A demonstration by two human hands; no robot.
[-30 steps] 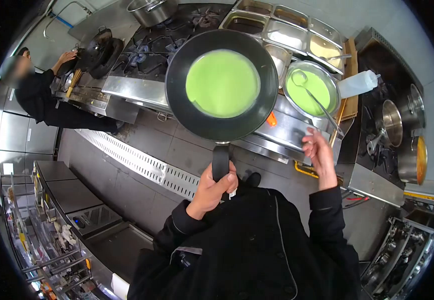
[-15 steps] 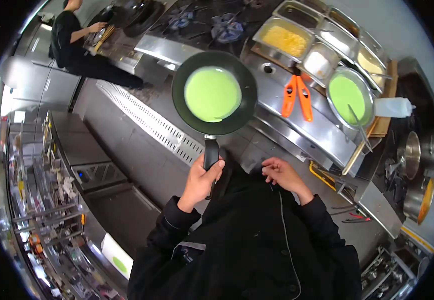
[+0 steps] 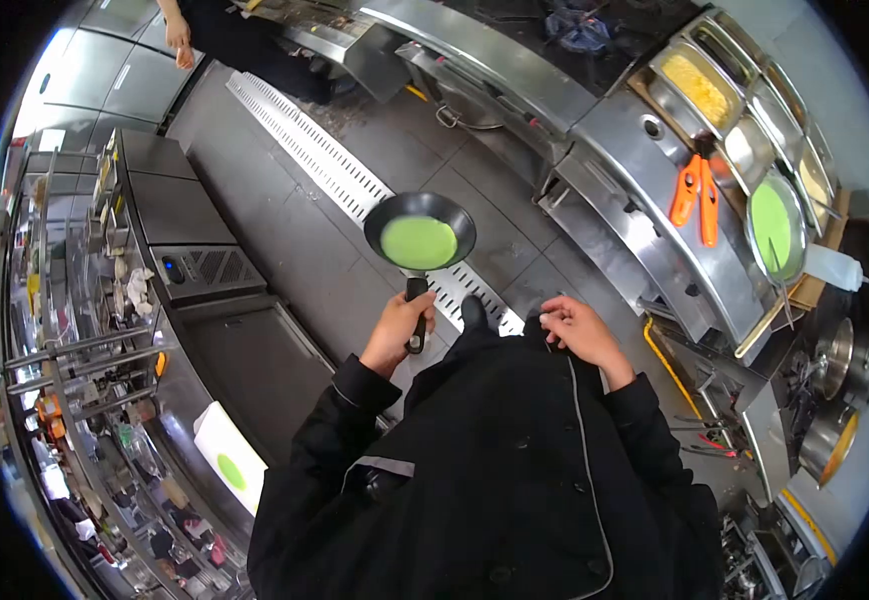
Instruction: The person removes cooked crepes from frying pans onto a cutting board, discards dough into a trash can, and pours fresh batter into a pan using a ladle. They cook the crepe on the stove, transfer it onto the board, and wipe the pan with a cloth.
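My left hand (image 3: 395, 330) is wrapped round the black handle of a frying pan (image 3: 379, 218). The pan hangs over the floor, and a round layer of light green batter (image 3: 419, 242) covers its bottom. My right hand (image 3: 580, 332) is in front of my torso with its fingers curled, the thumb near the fingertips; nothing can be made out in it. On the left counter lies a white board or cloth (image 3: 217, 432) with a green round (image 3: 231, 471) on it.
At the right, a steel counter (image 3: 615, 135) holds orange-handled scissors (image 3: 697, 205), a bowl of green batter (image 3: 772, 225), food trays (image 3: 700, 90) and a squeeze bottle (image 3: 835, 268). A left worktop (image 3: 255, 350) stands beside a wire rack. A co-worker's hand (image 3: 181, 40) shows at the top left.
The view has turned left and down. My left hand has brought the pan lower, away from the stove, over the floor. My right hand has come from beside the bowl to my torso.
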